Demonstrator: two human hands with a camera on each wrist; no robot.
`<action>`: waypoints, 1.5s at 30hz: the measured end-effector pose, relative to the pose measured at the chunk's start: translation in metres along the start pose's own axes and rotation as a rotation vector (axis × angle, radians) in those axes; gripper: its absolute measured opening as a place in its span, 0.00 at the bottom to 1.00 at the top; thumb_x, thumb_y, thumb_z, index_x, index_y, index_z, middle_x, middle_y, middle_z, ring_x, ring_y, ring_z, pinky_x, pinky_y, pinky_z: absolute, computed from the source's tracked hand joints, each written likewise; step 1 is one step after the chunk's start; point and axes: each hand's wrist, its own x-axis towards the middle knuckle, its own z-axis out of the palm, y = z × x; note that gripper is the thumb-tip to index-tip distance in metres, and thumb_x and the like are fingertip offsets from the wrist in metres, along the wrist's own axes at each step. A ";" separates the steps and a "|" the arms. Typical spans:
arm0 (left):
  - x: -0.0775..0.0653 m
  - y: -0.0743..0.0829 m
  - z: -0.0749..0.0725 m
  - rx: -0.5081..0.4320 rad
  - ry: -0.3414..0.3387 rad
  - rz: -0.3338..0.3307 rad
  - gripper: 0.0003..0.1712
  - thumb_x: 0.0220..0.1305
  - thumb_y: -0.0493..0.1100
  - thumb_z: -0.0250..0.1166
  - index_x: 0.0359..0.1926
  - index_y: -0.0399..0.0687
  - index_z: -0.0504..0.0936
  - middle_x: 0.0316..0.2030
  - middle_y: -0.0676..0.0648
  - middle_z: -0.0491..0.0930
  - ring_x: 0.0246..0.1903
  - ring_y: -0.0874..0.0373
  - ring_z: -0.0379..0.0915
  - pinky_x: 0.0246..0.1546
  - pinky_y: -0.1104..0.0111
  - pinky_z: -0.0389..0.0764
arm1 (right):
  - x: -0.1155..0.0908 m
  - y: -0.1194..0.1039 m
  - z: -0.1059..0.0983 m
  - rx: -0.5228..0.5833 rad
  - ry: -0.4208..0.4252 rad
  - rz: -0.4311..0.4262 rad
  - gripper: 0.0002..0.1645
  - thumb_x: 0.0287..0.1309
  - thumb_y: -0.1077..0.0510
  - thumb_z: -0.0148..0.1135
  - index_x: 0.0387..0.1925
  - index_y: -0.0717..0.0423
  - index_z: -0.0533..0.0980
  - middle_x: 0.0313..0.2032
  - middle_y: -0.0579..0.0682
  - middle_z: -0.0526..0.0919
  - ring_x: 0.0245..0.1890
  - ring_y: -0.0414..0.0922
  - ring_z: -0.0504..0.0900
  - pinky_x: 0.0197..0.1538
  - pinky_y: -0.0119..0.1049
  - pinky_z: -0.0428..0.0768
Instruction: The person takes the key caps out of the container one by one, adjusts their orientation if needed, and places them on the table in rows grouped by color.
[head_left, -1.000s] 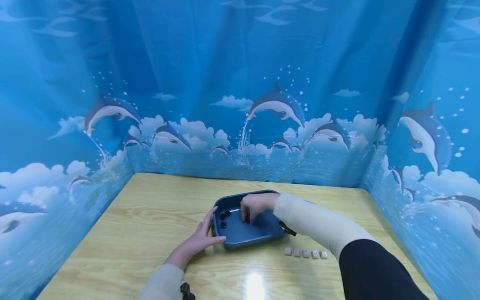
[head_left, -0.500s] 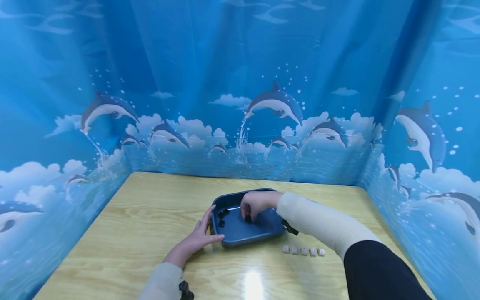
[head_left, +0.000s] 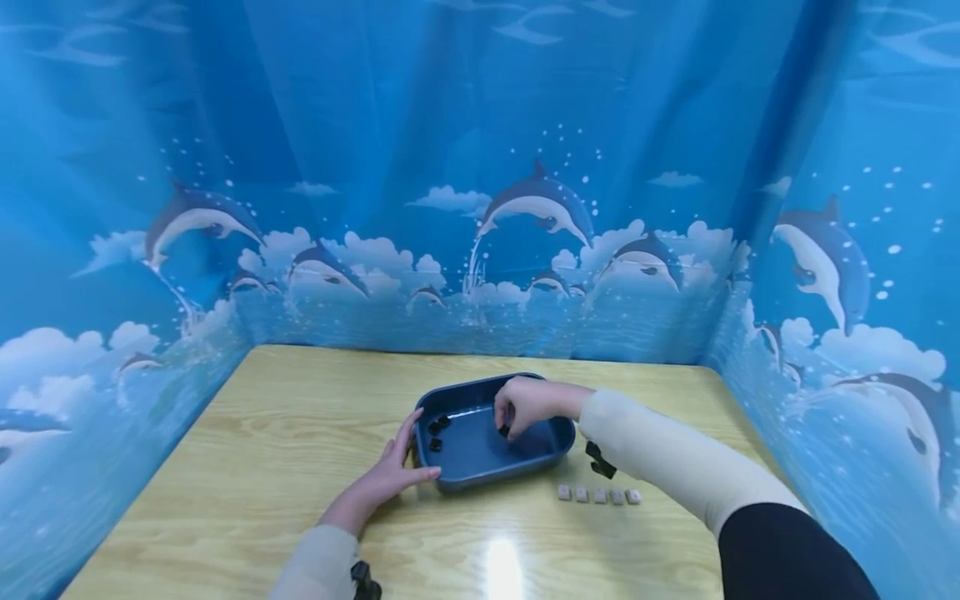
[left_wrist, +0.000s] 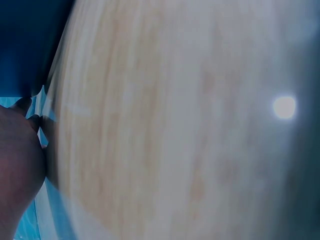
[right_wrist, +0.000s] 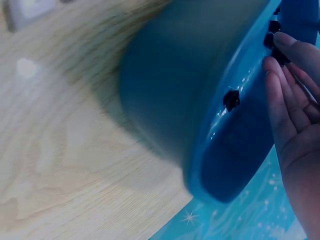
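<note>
Left hand [head_left: 384, 477], fingers spread, likely steadies the blue tray [head_left: 480, 478] — the right hand [head_left: 527, 403] pinches a black keycap [head_left: 504, 431].

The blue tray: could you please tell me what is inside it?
Black pieces lie at the left end of the blue tray; the right hand pinches another black piece. Anything under that hand is covered.
</note>
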 end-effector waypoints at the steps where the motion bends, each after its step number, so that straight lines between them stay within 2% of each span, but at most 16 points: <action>1: 0.000 0.000 0.000 0.002 0.000 0.007 0.61 0.55 0.54 0.74 0.77 0.69 0.39 0.75 0.36 0.42 0.72 0.34 0.31 0.66 0.37 0.32 | -0.005 0.000 0.000 0.013 0.009 0.001 0.09 0.49 0.61 0.75 0.32 0.45 0.83 0.31 0.35 0.82 0.30 0.33 0.80 0.35 0.30 0.81; 5: 0.002 -0.002 0.001 0.004 0.003 0.015 0.62 0.54 0.54 0.74 0.77 0.69 0.39 0.75 0.35 0.42 0.72 0.34 0.33 0.66 0.37 0.34 | -0.024 0.000 -0.002 0.115 0.044 -0.010 0.10 0.52 0.62 0.73 0.39 0.54 0.85 0.33 0.39 0.83 0.32 0.36 0.81 0.36 0.32 0.81; 9: 0.003 -0.004 0.003 0.005 0.009 0.003 0.62 0.54 0.55 0.74 0.77 0.70 0.39 0.75 0.35 0.42 0.72 0.35 0.38 0.67 0.38 0.40 | -0.043 -0.001 -0.002 0.185 0.074 -0.005 0.14 0.56 0.62 0.70 0.45 0.59 0.84 0.36 0.41 0.82 0.32 0.38 0.81 0.37 0.34 0.82; 18: 0.000 -0.002 -0.001 0.003 -0.003 0.015 0.62 0.55 0.52 0.74 0.77 0.66 0.38 0.74 0.32 0.42 0.72 0.34 0.40 0.68 0.41 0.43 | -0.080 -0.003 0.004 0.254 0.178 0.067 0.13 0.56 0.61 0.70 0.44 0.60 0.83 0.36 0.41 0.84 0.36 0.38 0.83 0.39 0.34 0.82; 24: 0.002 -0.004 -0.001 -0.007 -0.009 0.029 0.62 0.55 0.51 0.73 0.77 0.66 0.38 0.74 0.32 0.42 0.72 0.34 0.39 0.68 0.42 0.43 | -0.096 -0.003 0.013 0.270 0.274 0.026 0.10 0.53 0.63 0.71 0.39 0.55 0.84 0.36 0.43 0.82 0.34 0.40 0.82 0.39 0.36 0.83; 27: 0.002 -0.004 -0.001 -0.007 -0.016 0.030 0.62 0.56 0.51 0.73 0.77 0.66 0.37 0.74 0.32 0.41 0.72 0.35 0.38 0.68 0.41 0.41 | -0.104 -0.002 0.019 0.280 0.318 0.011 0.09 0.52 0.64 0.72 0.37 0.54 0.84 0.36 0.44 0.79 0.33 0.40 0.80 0.39 0.39 0.83; 33: 0.002 -0.002 -0.002 0.008 -0.015 0.027 0.61 0.57 0.51 0.72 0.77 0.66 0.36 0.74 0.31 0.41 0.72 0.34 0.38 0.67 0.40 0.42 | -0.120 -0.003 0.034 0.311 0.395 0.047 0.10 0.51 0.66 0.69 0.38 0.56 0.83 0.35 0.43 0.80 0.33 0.40 0.80 0.40 0.42 0.82; 39: 0.003 -0.001 -0.002 0.006 -0.025 0.032 0.62 0.57 0.51 0.73 0.77 0.65 0.36 0.74 0.31 0.41 0.72 0.34 0.39 0.68 0.41 0.41 | -0.138 -0.002 0.051 0.358 0.456 0.084 0.11 0.51 0.69 0.65 0.38 0.55 0.82 0.33 0.43 0.81 0.33 0.40 0.80 0.40 0.42 0.82; 45: 0.003 0.001 -0.002 0.006 -0.034 0.035 0.61 0.57 0.51 0.72 0.77 0.65 0.36 0.74 0.30 0.41 0.71 0.34 0.39 0.67 0.39 0.39 | -0.151 -0.002 0.069 0.368 0.514 0.126 0.12 0.47 0.71 0.66 0.35 0.56 0.82 0.31 0.44 0.81 0.31 0.41 0.80 0.38 0.39 0.82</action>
